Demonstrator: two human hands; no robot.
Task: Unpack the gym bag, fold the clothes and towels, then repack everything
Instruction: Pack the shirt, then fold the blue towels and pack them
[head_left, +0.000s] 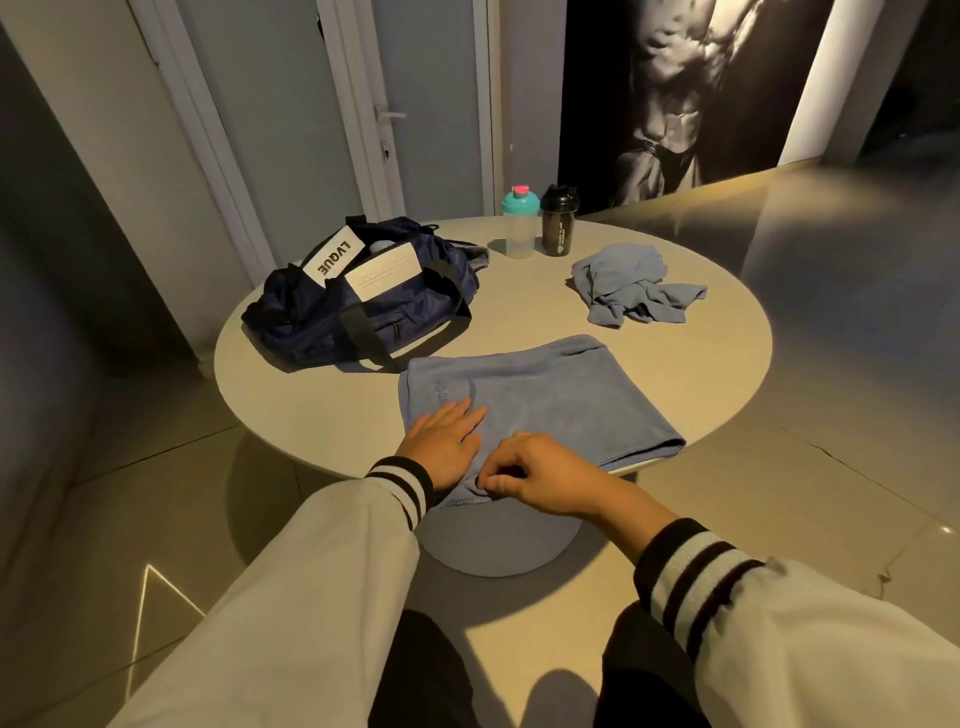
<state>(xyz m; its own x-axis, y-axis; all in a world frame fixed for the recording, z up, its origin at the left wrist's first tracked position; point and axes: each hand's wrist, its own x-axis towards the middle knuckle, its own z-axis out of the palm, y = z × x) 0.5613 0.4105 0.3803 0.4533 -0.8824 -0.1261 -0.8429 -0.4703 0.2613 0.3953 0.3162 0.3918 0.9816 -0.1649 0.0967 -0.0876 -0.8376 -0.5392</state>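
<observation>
A folded blue towel (540, 400) lies at the round table's (727, 364) near edge, under both hands. The left hand (441, 441) presses flat on it, fingers spread; the right hand (540, 478) pinches its near hem, which overhangs the edge.

A round, pale table (519, 304) on a thick pedestal (498, 545) — behind it a door (431, 78) with a lever handle (390, 116), and a black-and-white muscular-torso poster (675, 93).
</observation>
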